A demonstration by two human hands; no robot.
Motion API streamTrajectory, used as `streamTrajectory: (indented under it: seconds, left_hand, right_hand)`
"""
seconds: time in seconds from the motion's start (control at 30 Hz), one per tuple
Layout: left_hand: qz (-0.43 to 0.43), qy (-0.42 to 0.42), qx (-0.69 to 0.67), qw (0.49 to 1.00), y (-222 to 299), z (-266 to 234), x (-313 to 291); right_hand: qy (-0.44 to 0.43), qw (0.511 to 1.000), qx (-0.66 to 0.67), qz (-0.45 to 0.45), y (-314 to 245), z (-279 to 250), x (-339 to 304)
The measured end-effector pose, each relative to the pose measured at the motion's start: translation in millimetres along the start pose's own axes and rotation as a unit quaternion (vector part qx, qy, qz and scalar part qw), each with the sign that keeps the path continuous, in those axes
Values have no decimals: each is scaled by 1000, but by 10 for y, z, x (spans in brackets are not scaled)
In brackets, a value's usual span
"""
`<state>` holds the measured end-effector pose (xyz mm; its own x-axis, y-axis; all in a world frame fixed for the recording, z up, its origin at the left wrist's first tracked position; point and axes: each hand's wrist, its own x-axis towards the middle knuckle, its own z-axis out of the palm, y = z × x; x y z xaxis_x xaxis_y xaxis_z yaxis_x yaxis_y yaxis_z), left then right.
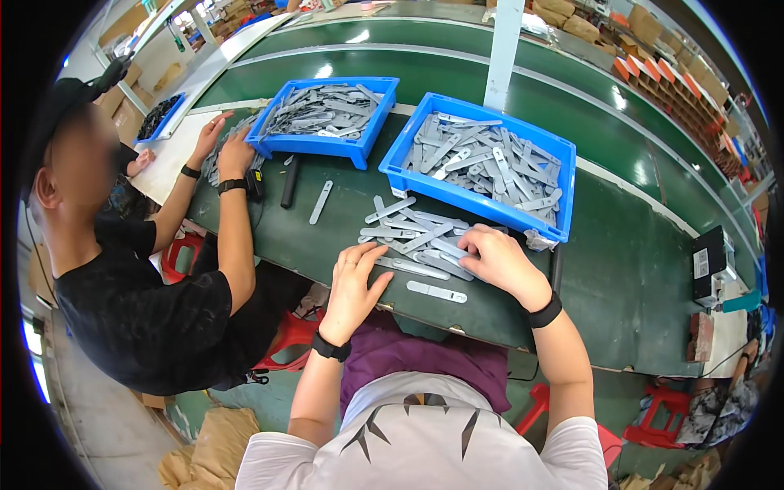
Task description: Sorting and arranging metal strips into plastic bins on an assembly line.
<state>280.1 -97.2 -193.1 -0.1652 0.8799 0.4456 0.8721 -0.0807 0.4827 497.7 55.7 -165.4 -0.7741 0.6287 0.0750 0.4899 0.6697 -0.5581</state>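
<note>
A loose pile of flat grey strips (416, 231) with rounded ends lies on the dark green table in front of me. My left hand (353, 282) is at the pile's near left side, thumb and fingers apart, beside the left end of a long strip (418, 269). Over the right side of the pile, my right hand (496, 260) has its fingers curled on the end of another strip (447, 247); its fingertips partly hide the contact. One separate strip (437, 291), with a small slot, lies nearest to me by the table edge.
Behind the pile stands a blue tray (482, 198) full of strips, and left of it another blue tray (363, 153). A co-worker (151, 269) at my left reaches into more strips. A lone strip (322, 202) lies between us. A grey post (503, 57) rises behind the trays.
</note>
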Motion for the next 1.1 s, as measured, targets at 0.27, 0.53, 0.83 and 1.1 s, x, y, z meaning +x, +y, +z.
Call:
streamTrajectory:
  seconds: [0.27,0.53,0.83,1.1]
  left_hand:
    - [-4,25,-25,999,50,63,145]
    - [42,-65,11,997,165,80,354]
    - [19,-22,16,999,68,100,282]
    - [-205,-12,-231,951,7,36,243]
  right_hand:
    - [15,996,89,15,21,-172,-57]
    - [58,997,49,21,69,-181,-110]
    - [8,999,-38,8,15,34,-122]
    - [57,994,84,34,-2,-120,-90]
